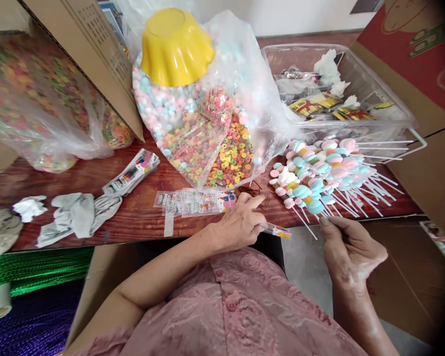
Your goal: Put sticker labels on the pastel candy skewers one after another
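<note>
By the tabletop [135,222], a gripped wrapper [282,232] juts from curled left fingers [257,219]; right fingers [350,227] pinch together, hold unclear.

Candy skewers [313,190] right of the wrappers [200,202] — bin [335,131] behind, bowl [176,49] on the bag [259,89].

White wall [282,20] behind, glossy red-brown wood-grained table [135,217], pale grey floor [304,252] below, soft light
</note>
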Available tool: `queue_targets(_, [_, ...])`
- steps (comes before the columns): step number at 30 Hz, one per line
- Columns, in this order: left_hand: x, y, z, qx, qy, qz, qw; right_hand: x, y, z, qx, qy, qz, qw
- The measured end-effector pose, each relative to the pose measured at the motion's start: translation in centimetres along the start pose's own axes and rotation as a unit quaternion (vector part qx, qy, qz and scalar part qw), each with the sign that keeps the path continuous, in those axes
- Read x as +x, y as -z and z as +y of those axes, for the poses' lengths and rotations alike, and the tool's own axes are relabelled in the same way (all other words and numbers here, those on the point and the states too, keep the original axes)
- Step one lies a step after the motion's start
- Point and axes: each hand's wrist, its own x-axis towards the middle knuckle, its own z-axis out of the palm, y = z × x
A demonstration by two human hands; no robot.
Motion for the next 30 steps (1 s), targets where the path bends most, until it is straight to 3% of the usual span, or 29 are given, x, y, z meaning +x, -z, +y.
queue_targets(4, [-1.2,2.2,1.1,0.036,0.006,0.035,0.999,0.0,0.2,-0.8,0.027,-0.030,-0.020,0.999])
queue_targets(9, [-4.8,4.2,2.7,0.071,0.032,-0.047,0.996,-1.4,0.8,-1.5,0.041,-0.044,-0.104,0.993])
queue_targets(12, [-6.7,3.9,2.5,0.063,0.058,-0.085,0.993,-2.6,0.2,-1.9,0.039,-0.023,-0.167,0.985])
queue_targets(16, [-7.3,2.5,1.5,0.073,0.069,-0.088,0.991,-3.5,-1.2,-2.4,0.044,0.032,-0.209,0.976])
queue_targets(21, [-7.0,0.9,0.6,0.093,0.078,-0.126,0.985,-3.5,-2.0,-3.0,0.032,0.093,-0.207,0.973])
queue_targets(24, [-7.5,-0.4,0.5,0.112,0.080,-0.140,0.981,-3.5,-2.0,-2.9,0.023,0.094,-0.191,0.977])
queue_targets(30, [-8.3,-2.3,0.6,0.170,0.050,-0.152,0.973,-2.3,-2.0,-3.0,0.028,0.068,-0.071,0.995])
